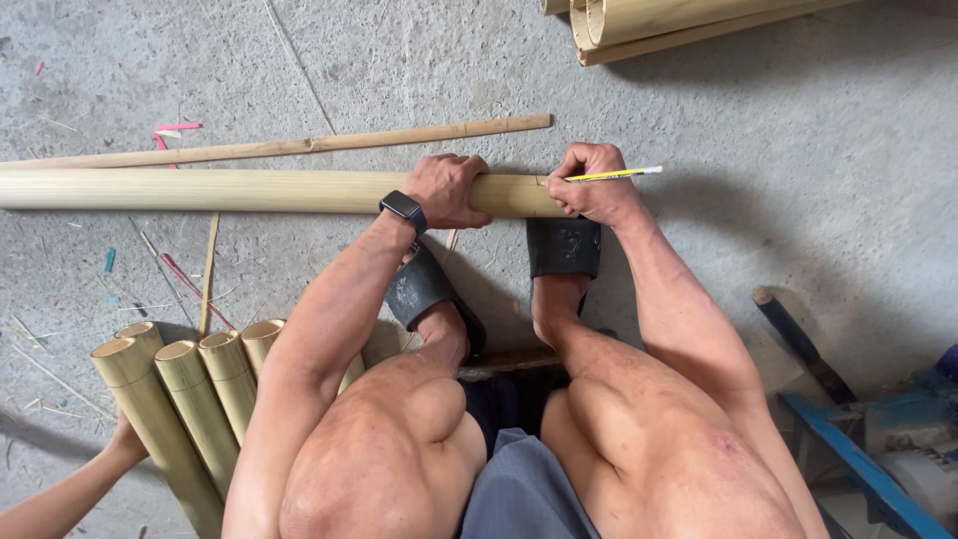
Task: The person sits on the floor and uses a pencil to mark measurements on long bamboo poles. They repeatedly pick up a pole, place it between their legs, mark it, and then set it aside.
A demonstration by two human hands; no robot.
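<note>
A: We clamp our left hand (445,190) over the bamboo pole (249,190), lying crosswise on the concrete floor (778,150).
B: Our right hand (594,185) pinches a yellow pencil (614,175) at the pole's end.

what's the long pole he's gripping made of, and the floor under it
The long pole looks like bamboo with the outer skin scraped off: pale tan, matte, fine lengthwise grain. The left hand grips it and the right hand holds a yellow pencil at its end. The floor looks like bare concrete: grey, rough and mottled.
</note>
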